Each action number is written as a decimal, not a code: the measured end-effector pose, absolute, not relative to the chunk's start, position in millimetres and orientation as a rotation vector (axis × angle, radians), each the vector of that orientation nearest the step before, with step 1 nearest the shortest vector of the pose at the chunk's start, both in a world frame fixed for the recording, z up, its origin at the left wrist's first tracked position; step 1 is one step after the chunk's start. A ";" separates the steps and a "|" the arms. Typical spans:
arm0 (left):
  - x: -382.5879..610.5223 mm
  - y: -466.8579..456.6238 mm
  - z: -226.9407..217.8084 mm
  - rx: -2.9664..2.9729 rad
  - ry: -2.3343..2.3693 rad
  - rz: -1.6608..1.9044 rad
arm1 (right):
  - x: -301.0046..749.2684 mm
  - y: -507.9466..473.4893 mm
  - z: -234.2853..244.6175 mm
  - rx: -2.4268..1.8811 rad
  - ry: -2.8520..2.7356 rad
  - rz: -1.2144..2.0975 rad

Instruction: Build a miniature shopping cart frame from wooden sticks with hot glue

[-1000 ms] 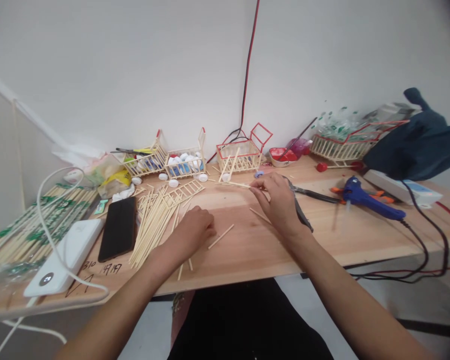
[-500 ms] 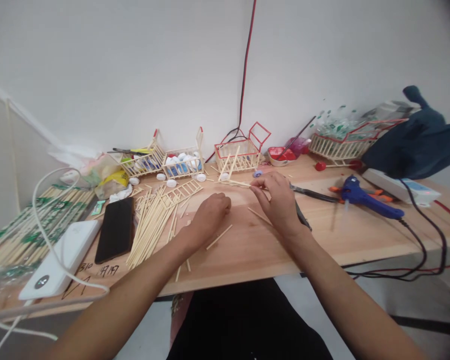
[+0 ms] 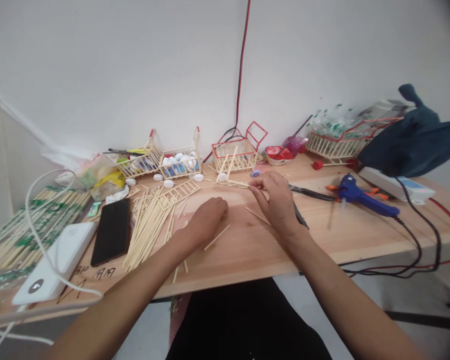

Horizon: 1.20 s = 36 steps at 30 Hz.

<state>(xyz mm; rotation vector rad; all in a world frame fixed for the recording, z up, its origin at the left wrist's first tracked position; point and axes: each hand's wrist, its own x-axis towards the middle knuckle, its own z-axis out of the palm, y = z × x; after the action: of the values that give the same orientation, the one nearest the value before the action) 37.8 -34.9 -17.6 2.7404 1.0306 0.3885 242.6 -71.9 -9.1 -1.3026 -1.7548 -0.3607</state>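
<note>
The person's right hand pinches the end of a thin stick between thumb and fingertips, the stick pointing left over the table, just in front of the red-trimmed basket. The left hand is curled, knuckles up, near the middle; whether it grips anything cannot be told. A short stick lies just beside it, a pile of sticks farther left. A blue glue gun lies on the right.

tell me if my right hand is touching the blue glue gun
Apart. The head view shows wooden tabletop between the right hand and the blue glue gun.
</note>
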 end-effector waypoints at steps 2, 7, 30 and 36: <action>26.8 -37.7 -8.9 2.608 1.101 0.433 | 242.3 -71.7 -9.0 -1.307 -1.750 -0.361; -9.5 -39.7 11.4 2.477 1.222 0.473 | 241.5 -71.9 -7.6 -1.295 -1.731 -0.353; 84.8 -76.0 -17.8 3.132 0.628 0.267 | 240.2 -68.8 -10.6 -1.380 -1.796 -0.407; 61.2 -101.6 -14.5 3.148 0.508 0.370 | 230.9 -66.5 -12.2 -1.409 -1.936 -0.382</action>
<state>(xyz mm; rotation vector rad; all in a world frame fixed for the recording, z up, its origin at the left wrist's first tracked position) 61.2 -101.6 -14.5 3.1479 0.5079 0.3701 230.9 -66.5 -12.2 -1.4087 -1.9364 -0.3816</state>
